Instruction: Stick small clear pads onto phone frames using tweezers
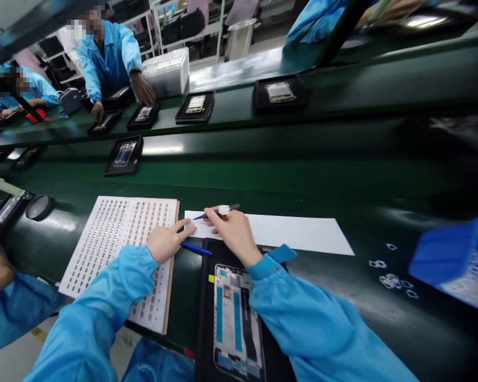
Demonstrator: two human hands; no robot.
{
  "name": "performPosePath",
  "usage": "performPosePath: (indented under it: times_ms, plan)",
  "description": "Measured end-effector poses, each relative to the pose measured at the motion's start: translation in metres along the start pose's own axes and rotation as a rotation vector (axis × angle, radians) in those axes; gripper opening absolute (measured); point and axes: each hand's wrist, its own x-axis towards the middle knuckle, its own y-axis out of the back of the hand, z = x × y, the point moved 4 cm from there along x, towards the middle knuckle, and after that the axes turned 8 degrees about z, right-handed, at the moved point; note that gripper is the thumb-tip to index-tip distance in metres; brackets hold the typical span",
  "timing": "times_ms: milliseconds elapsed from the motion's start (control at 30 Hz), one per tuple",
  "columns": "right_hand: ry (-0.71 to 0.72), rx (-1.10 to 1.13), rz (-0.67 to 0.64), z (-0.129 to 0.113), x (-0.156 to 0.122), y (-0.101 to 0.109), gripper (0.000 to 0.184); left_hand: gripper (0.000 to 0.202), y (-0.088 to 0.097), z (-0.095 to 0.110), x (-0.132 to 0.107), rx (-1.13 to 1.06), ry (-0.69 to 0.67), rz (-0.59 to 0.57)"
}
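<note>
My right hand [231, 232] is closed on black tweezers [219, 211] with a white band, their tip pointing left over a white paper strip [295, 233]. My left hand [168, 241] rests on the right edge of a white sheet of small stickers [115, 239], fingers stretched toward the tweezers' tip. A blue pen [196, 249] lies just under the left fingers. Below both wrists a phone frame [235, 318] lies in a black tray [205, 318].
Black trays with phones [124, 155] sit along the green conveyor [302, 170]. A person in a blue coat [107, 58] handles trays at the far side. A blue bin [454, 265] stands at the right, near small white scraps [390, 278]. A round black disc [39, 207] lies at the left.
</note>
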Motion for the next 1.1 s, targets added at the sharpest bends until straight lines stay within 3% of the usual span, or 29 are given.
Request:
performPosePath:
  times_ms: [167,500,900,1000,1100]
  plan:
    - [0.026,-0.091,0.052,0.007,0.006,-0.007,0.022,0.056,-0.004,-0.001,-0.001,-0.007,-0.008,0.037]
    - [0.02,-0.155,0.03,0.006,0.004,-0.013,0.015,0.054,-0.006,-0.001,-0.001,-0.026,-0.027,0.044]
    - [-0.039,0.029,0.022,0.01,0.006,-0.014,0.021,0.055,-0.005,-0.002,0.0,-0.063,-0.008,0.029]
    - [-0.064,0.135,0.053,0.008,0.009,-0.005,0.035,0.057,-0.002,-0.001,0.0,-0.068,-0.001,0.011]
    - [-0.074,0.216,0.135,0.005,0.001,0.024,0.045,0.059,0.001,-0.001,0.0,-0.061,0.013,-0.003]
